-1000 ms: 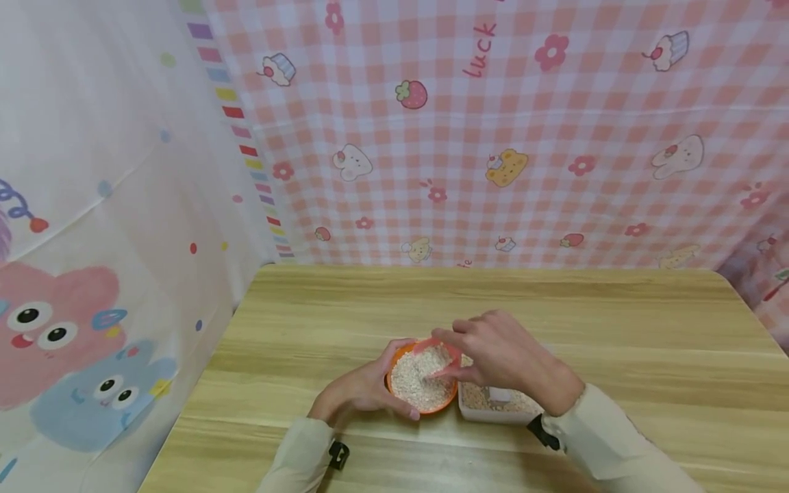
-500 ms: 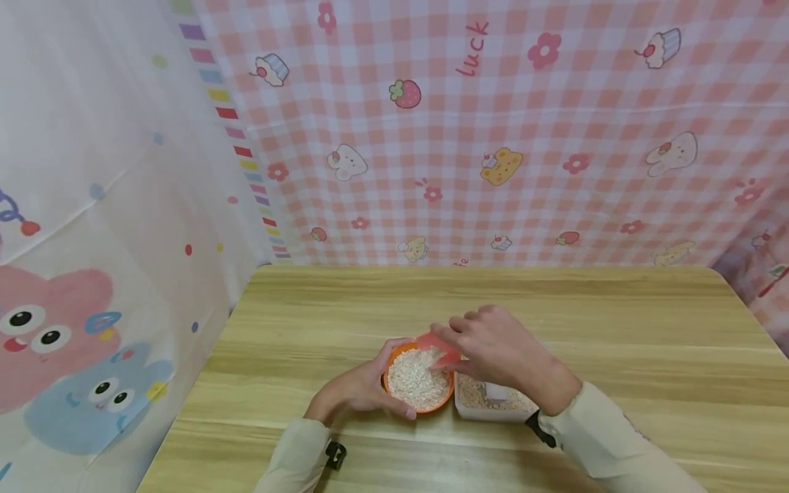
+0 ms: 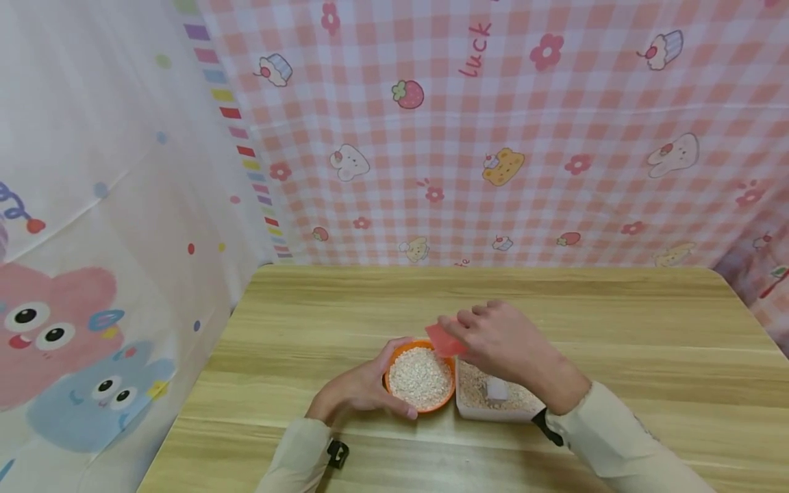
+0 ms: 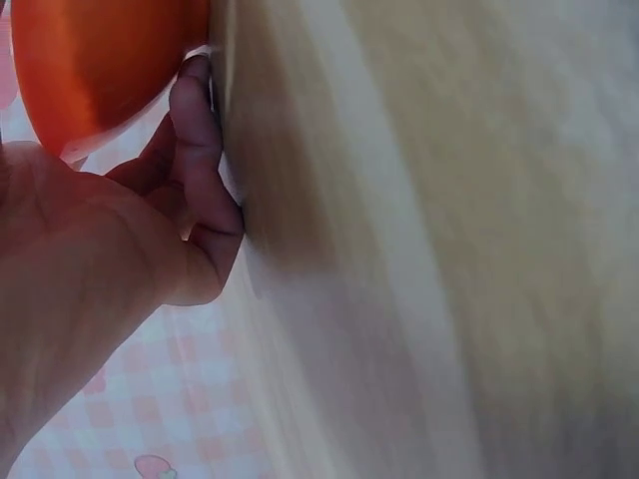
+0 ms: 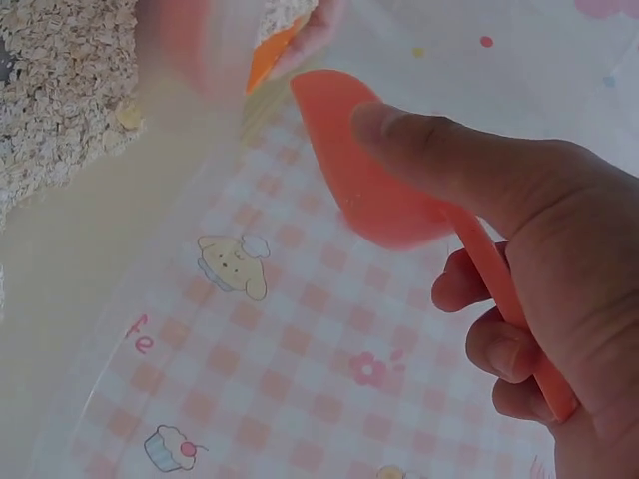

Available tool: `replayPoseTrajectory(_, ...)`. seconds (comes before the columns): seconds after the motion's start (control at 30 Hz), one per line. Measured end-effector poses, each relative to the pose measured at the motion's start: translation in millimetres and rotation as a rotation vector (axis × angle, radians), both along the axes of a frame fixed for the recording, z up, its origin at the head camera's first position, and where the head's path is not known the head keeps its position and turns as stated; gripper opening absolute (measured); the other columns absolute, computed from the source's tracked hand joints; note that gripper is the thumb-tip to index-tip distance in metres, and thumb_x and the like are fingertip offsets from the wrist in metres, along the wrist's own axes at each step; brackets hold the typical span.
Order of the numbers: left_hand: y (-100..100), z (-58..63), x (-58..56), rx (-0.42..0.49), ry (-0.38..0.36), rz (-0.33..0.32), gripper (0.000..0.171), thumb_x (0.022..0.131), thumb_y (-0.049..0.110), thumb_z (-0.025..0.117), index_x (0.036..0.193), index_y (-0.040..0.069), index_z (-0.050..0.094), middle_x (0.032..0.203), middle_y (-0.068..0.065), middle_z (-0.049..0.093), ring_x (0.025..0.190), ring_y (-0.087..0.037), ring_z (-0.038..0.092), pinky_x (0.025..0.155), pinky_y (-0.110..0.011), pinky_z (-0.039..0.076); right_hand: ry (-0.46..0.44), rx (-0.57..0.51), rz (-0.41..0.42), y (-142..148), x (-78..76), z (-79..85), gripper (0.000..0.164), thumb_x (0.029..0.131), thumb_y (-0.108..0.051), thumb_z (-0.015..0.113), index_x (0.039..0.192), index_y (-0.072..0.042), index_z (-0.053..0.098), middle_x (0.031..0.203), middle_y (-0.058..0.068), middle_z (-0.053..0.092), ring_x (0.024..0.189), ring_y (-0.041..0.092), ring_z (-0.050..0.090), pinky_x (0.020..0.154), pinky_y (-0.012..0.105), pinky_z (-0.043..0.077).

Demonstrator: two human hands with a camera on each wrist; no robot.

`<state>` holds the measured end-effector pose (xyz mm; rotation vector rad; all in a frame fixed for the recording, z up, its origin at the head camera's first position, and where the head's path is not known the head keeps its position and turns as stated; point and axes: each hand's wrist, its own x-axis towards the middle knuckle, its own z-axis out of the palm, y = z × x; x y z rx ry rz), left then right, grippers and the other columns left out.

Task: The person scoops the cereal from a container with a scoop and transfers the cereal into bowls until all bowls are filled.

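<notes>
My left hand (image 3: pixel 368 385) holds the side of an orange bowl (image 3: pixel 435 409), thumb along the near rim. The bowl is filled with pale oat flakes (image 3: pixel 420 378). In the left wrist view the bowl's outer wall (image 4: pixel 105 70) shows above my curled fingers. My right hand (image 3: pixel 502 339) grips a coral-orange scoop (image 3: pixel 442 340) over the bowl's far right rim. In the right wrist view, my thumb presses on the scoop's head (image 5: pixel 344 150) while the other fingers wrap its handle (image 5: pixel 499 279). The scoop is tipped and its inside is mostly hidden.
A translucent rectangular container (image 3: pixel 493 414) of oat flakes stands right beside the bowl, under my right wrist. A small whitish block-like thing (image 3: pixel 496 389) shows in it. The wooden table (image 3: pixel 345 294) ends at a pink checked curtain (image 3: pixel 444 150).
The scoop has risen out of the bowl's oats and moved toward the far right rim, turning over. My left hand keeps its hold on the bowl.
</notes>
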<state>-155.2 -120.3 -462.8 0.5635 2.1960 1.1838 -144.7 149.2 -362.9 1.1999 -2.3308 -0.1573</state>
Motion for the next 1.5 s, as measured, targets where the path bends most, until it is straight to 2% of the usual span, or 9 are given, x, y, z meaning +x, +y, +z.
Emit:
replayPoseTrajectory(0.3,1,2.5,1.4,-0.019,0.031,0.009,0.116,0.07,0.037,0.091,0.157,0.029,0.014,0.16,-0.009,0.027,0.145,-0.03,0.029,0.114,-0.058,0.026,-0.08,-0.036,-0.096,29,8.7,6.6,0.061,0.071,-0.047,0.086,0.119,-0.013,0.07,0.076,-0.001,0.062,0.062,0.016,0.061,0.057,0.032,0.05)
replayPoseTrajectory(0.47,1,8.4,6.7,-0.09,0.176,0.085,0.116,0.069,0.049,0.089,0.157,0.031,0.017,0.151,-0.011,0.037,0.138,-0.031,0.032,0.108,-0.062,0.032,-0.127,-0.09,-0.131,49,16.3,4.9,0.058,0.069,-0.045,0.087,0.116,-0.014,0.071,0.074,-0.002,0.06,0.054,0.012,0.052,0.054,0.03,0.047)
replayPoseTrajectory(0.63,8,22.9,12.8,-0.1,0.332,0.176,0.104,0.072,0.052,0.085,0.155,0.033,0.025,0.146,-0.013,0.042,0.132,-0.028,0.034,0.104,-0.06,0.036,-0.21,-0.124,-0.194,63,22.3,0.0,0.055,0.069,-0.044,0.087,0.113,-0.014,0.072,0.072,-0.004,0.059,0.05,0.007,0.039,0.048,0.024,0.038)
replayPoseTrajectory(0.77,22,35.8,20.7,-0.058,0.422,0.183,0.094,0.076,0.049,0.083,0.153,0.025,0.034,0.144,-0.011,0.044,0.132,-0.027,0.034,0.104,-0.055,0.039,-0.291,-0.114,-0.261,70,27.1,-4.0,0.056,0.071,-0.046,0.085,0.114,-0.014,0.072,0.075,-0.004,0.063,0.049,0.003,0.033,0.045,0.021,0.029)
replayPoseTrajectory(0.9,39,44.5,29.7,-0.026,0.468,0.165,0.086,0.08,0.042,0.082,0.15,0.018,0.04,0.13,-0.008,0.052,0.123,-0.025,0.041,0.1,-0.044,0.043,-0.39,-0.078,-0.308,75,30.9,-7.5,0.056,0.072,-0.045,0.084,0.117,-0.014,0.072,0.085,0.0,0.07,0.048,0.003,0.033,0.045,0.022,0.03)
replayPoseTrajectory(1.07,59,50.9,40.2,-0.04,0.472,0.134,0.081,0.08,0.033,0.084,0.146,0.007,0.045,0.103,-0.002,0.056,0.091,-0.012,0.051,0.082,-0.024,0.046,-0.553,-0.019,-0.361,77,30.3,-11.8,0.058,0.075,-0.041,0.083,0.123,-0.012,0.069,0.104,0.01,0.073,0.056,0.008,0.052,0.051,0.031,0.045)
replayPoseTrajectory(1.2,73,55.1,47.1,-0.058,0.415,0.088,0.082,0.08,0.027,0.084,0.146,-0.001,0.043,0.088,0.0,0.058,0.064,-0.001,0.046,0.065,-0.017,0.044,-0.683,0.023,-0.398,74,28.5,-18.1,0.057,0.076,-0.035,0.084,0.125,-0.011,0.067,0.109,0.012,0.072,0.068,0.014,0.061,0.062,0.04,0.053)
replayPoseTrajectory(1.33,83,56.9,50.8,-0.113,0.372,0.057,0.089,0.081,0.029,0.084,0.15,0.0,0.037,0.075,0.004,0.056,0.058,0.001,0.04,0.06,-0.016,0.041,-0.724,0.019,-0.399,73,29.0,-26.1,0.055,0.074,-0.037,0.085,0.121,-0.013,0.068,0.1,0.004,0.072,0.068,0.012,0.057,0.062,0.037,0.051)
replayPoseTrajectory(1.5,91,56.0,52.5,-0.181,0.342,0.063,0.096,0.08,0.031,0.084,0.153,-0.002,0.03,0.065,0.011,0.053,0.056,0.001,0.045,0.061,-0.017,0.042,-0.784,-0.029,-0.374,71,28.2,-32.2,0.049,0.075,-0.041,0.084,0.115,-0.018,0.069,0.09,-0.004,0.069,0.07,0.009,0.053,0.061,0.033,0.047)
